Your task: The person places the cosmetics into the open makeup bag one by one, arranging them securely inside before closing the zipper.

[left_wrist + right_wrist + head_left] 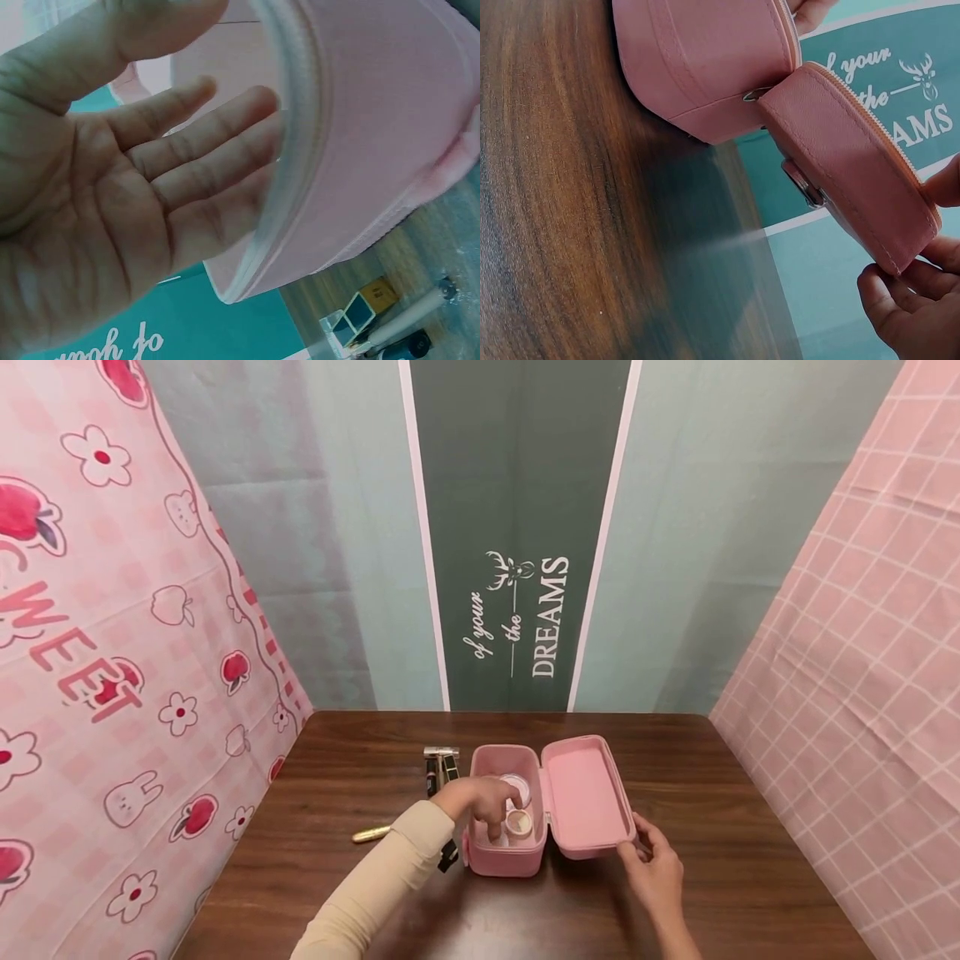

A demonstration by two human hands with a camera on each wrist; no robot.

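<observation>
Near the table's far edge, the left hand was inside the pink case, fingers extended. The right hand gripped its open lid by one corner.

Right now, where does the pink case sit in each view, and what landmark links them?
Head: pink case at lower centre, lid open rightward.
Left wrist: case at upper right.
Right wrist: case at upper centre, lid slanting toward lower right.
Shared landmark: white "your" lettering.
</observation>
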